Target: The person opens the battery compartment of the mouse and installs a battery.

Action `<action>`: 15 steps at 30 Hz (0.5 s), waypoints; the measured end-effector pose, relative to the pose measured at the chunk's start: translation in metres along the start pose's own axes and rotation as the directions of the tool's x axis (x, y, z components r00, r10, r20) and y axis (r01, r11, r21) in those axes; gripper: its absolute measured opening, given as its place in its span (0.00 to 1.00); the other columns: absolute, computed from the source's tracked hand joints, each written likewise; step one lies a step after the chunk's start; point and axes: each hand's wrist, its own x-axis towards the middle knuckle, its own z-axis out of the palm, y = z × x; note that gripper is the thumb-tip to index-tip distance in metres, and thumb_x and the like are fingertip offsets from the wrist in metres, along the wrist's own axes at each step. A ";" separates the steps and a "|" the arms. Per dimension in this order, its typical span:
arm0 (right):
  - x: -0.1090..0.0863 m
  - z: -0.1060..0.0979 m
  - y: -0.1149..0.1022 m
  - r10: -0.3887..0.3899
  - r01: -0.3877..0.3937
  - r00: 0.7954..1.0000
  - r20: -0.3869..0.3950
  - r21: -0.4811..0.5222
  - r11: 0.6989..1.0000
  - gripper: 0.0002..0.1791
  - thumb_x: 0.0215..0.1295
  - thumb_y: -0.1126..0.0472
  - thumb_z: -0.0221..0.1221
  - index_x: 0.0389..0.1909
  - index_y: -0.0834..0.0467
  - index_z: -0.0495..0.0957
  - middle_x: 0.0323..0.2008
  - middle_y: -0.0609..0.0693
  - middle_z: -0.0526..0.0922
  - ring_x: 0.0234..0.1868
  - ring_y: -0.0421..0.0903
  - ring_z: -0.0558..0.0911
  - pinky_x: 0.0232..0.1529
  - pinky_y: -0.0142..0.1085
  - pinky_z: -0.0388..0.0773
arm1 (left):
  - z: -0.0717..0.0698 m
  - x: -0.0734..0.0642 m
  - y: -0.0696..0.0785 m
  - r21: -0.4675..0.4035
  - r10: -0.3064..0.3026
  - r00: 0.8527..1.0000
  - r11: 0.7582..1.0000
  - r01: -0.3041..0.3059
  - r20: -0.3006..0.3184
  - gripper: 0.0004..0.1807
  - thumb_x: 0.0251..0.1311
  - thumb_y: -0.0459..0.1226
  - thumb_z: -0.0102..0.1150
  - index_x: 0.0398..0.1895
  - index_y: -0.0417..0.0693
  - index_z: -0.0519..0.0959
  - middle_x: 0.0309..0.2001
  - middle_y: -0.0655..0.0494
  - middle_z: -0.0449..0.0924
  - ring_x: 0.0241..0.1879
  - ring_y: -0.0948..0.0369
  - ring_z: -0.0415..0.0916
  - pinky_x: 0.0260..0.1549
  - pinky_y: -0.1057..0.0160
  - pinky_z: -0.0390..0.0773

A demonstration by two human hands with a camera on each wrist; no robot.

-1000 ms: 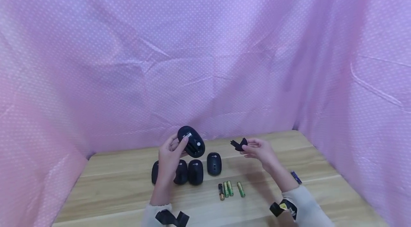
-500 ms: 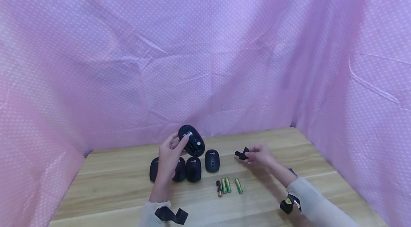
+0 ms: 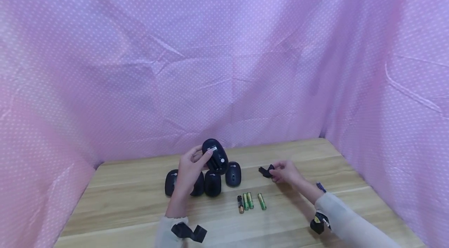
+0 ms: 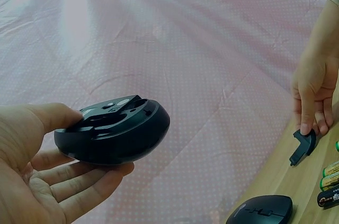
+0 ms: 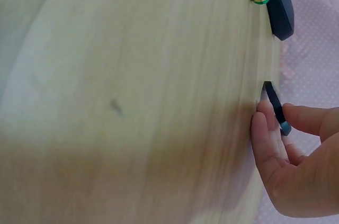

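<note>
My left hand (image 3: 190, 168) holds a black computer mouse (image 3: 215, 156) up above the table, its underside turned toward me. Thumb on the underside and fingers beneath, it grips the mouse's rear end; the left wrist view shows an uncovered battery slot (image 4: 114, 119). On the right, my right hand (image 3: 285, 171) pinches a small black angled battery cover (image 3: 266, 171) between thumb and fingertips, low over the tabletop. In the right wrist view that cover (image 5: 275, 105) appears edge-on.
Several black mice stand in a row, among them one (image 3: 233, 174) at the right and one (image 3: 171, 182) at the left. In front lie a black-and-copper battery (image 3: 240, 204) and green batteries (image 3: 262, 201). A blue battery (image 3: 320, 187) lies beside my right forearm. Pink dotted cloth (image 3: 224, 64) surrounds the wooden table (image 3: 115, 193).
My right hand has lowered toward the table with the battery cover and shifted slightly right. The left hand has moved a little to the right with the mouse.
</note>
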 end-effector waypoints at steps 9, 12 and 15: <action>-0.002 -0.001 -0.001 -0.004 0.001 1.000 -0.025 -0.094 0.996 0.12 0.64 0.72 0.63 0.45 0.76 0.77 0.28 0.59 0.86 0.24 0.45 0.85 0.27 0.37 0.87 | 0.001 0.001 -0.001 0.020 0.000 1.000 1.000 0.000 0.002 0.22 0.68 0.40 0.65 0.60 0.39 0.79 0.48 0.37 0.87 0.36 0.57 0.89 0.37 0.63 0.90; -0.002 0.001 -0.002 -0.008 0.004 0.999 -0.033 -0.107 0.994 0.13 0.63 0.73 0.64 0.45 0.76 0.77 0.28 0.59 0.86 0.24 0.45 0.84 0.26 0.36 0.86 | 0.001 0.000 -0.001 0.017 0.003 1.000 1.000 -0.003 0.002 0.22 0.68 0.40 0.65 0.60 0.39 0.79 0.48 0.37 0.87 0.35 0.58 0.89 0.38 0.62 0.90; -0.003 0.002 -0.002 -0.012 0.007 0.999 -0.040 -0.112 0.994 0.14 0.61 0.73 0.64 0.45 0.76 0.76 0.28 0.59 0.85 0.23 0.45 0.83 0.25 0.36 0.86 | 0.000 0.001 -0.001 0.011 0.004 1.000 1.000 -0.004 0.001 0.21 0.68 0.40 0.65 0.59 0.40 0.80 0.47 0.38 0.88 0.34 0.60 0.88 0.39 0.59 0.90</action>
